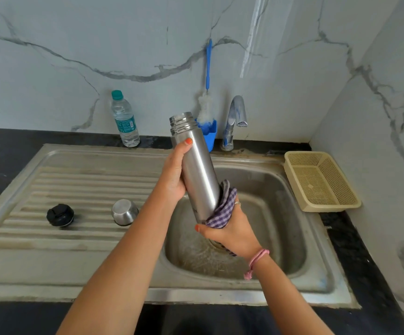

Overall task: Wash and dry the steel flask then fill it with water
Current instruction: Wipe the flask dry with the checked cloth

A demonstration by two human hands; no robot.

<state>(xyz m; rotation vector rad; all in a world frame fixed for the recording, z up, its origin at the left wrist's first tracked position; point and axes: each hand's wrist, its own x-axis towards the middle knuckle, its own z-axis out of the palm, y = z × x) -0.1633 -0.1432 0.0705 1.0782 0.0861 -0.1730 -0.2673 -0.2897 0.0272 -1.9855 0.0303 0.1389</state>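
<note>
Overhead, left hand [175, 175] gripping flask [197, 170], right hand [232, 232] clutching cloth [222, 206] round its base; stopper [60, 214], cup [124, 212] on drainboard [75, 184]

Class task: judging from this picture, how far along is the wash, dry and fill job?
Washing looks done: tap off. Drying in hand: the left hand holds the flask while the right hand wraps a checked cloth round its base. Left: filling; the stopper and cup sit on the drainboard.

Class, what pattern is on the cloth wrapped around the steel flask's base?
Purple-and-white checked cloth, seen in the head view.
</note>
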